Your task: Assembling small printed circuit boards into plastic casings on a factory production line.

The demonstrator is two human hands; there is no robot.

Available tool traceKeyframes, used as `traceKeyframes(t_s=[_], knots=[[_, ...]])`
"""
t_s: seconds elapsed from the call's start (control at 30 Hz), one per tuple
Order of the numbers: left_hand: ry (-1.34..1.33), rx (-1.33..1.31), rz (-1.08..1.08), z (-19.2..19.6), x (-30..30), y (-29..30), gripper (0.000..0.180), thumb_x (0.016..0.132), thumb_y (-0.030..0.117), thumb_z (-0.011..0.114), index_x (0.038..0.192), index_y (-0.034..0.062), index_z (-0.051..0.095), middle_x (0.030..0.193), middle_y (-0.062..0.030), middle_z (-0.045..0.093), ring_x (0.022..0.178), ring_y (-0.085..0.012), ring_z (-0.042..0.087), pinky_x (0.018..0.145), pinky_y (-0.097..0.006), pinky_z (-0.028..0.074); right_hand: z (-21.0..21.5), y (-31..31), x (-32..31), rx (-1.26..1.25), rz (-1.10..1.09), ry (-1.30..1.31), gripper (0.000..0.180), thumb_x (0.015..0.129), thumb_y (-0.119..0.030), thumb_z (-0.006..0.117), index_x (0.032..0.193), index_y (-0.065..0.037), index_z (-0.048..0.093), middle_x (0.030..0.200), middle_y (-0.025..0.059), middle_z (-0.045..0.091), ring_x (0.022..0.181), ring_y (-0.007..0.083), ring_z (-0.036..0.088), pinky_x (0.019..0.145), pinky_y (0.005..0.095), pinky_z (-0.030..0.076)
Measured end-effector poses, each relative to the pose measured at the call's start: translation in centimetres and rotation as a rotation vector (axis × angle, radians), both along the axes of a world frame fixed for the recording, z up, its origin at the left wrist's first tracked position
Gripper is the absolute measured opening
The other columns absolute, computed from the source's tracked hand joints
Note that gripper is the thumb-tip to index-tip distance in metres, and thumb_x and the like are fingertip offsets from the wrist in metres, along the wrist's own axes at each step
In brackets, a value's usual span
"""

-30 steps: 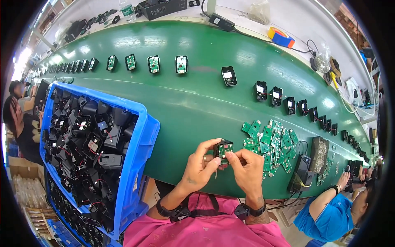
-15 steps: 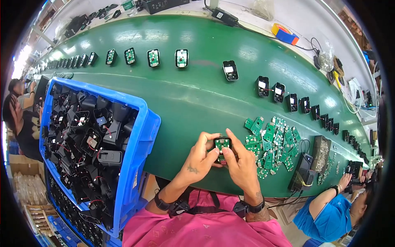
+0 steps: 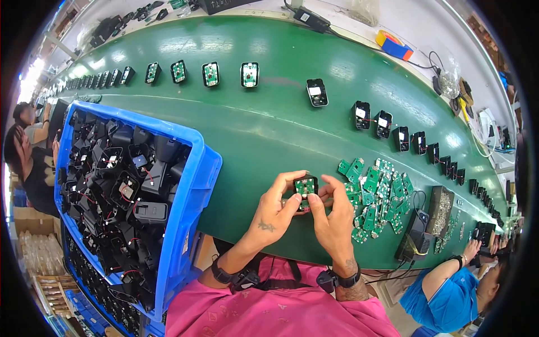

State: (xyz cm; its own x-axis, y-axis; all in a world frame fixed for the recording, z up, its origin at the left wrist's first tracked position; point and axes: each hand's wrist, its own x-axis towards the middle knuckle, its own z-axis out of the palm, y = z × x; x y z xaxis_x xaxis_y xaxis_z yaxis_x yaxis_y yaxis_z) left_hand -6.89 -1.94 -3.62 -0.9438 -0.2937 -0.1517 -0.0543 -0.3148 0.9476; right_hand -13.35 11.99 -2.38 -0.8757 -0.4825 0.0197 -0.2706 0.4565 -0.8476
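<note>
Between my two hands is a small black plastic housing [image 3: 305,177] with a green circuit board [image 3: 305,187] set in its open face. My left hand [image 3: 277,205] wraps the housing's left side, thumb on the board's lower part. The thumb of my right hand [image 3: 332,210] presses the board's lower edge, while its fingers curve loosely near the right side. Part of the housing is hidden behind my fingers. A pile of loose green circuit boards [image 3: 377,194] lies on the green table [image 3: 247,146] just right of my right hand.
At the left stands a blue crate [image 3: 193,174] full of black housings. Housings with boards [image 3: 250,74] line the table's far left; housings without boards [image 3: 317,92] run off right. Beside the pile are a metal parts tray [image 3: 441,210] and a black device [image 3: 414,236]. A co-worker in blue [image 3: 441,297] sits right.
My right fingers have loosened and spread slightly away from the housing, the thumb staying on the board. The housing has shifted a little up in the picture.
</note>
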Motion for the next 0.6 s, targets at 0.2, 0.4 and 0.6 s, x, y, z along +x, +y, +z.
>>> traceKeyframes(t_s=[0.2,0.4,0.6], knots=[[0.065,0.003,-0.002,-0.5,-0.4,0.1,0.039,0.096,-0.001,0.047,0.135,-0.0011,0.044,0.123,-0.0159,0.058,0.108,-0.0155,0.060,0.082,-0.030,0.060,0.0,-0.4,-0.4,-0.139,0.065,-0.072,0.038,0.096,-0.011,0.060,0.132,0.000,0.054,0.098,0.0179,0.068,0.082,0.0275,0.067,0.071,0.0369,0.053],[-0.079,0.044,-0.089,0.2,-0.5,-0.7,0.041,0.096,-0.003,0.046,0.136,0.0015,0.039,0.123,-0.0164,0.055,0.100,-0.0173,0.064,0.072,-0.027,0.063,0.2,-0.9,-0.5,-0.022,0.088,-0.035,0.044,0.097,-0.010,0.056,0.140,-0.005,0.051,0.101,0.0195,0.066,0.084,0.0314,0.065,0.075,0.0399,0.052],[-0.024,-0.016,-0.012,-0.2,-0.8,-0.4,0.036,0.097,0.001,0.046,0.134,-0.0008,0.042,0.117,-0.0161,0.061,0.078,-0.0134,0.068,0.061,-0.026,0.059,0.5,-1.5,-1.0,-0.067,0.068,-0.101,0.040,0.099,-0.013,0.053,0.138,-0.005,0.053,0.097,0.0194,0.065,0.080,0.0330,0.063,0.072,0.0416,0.051]])
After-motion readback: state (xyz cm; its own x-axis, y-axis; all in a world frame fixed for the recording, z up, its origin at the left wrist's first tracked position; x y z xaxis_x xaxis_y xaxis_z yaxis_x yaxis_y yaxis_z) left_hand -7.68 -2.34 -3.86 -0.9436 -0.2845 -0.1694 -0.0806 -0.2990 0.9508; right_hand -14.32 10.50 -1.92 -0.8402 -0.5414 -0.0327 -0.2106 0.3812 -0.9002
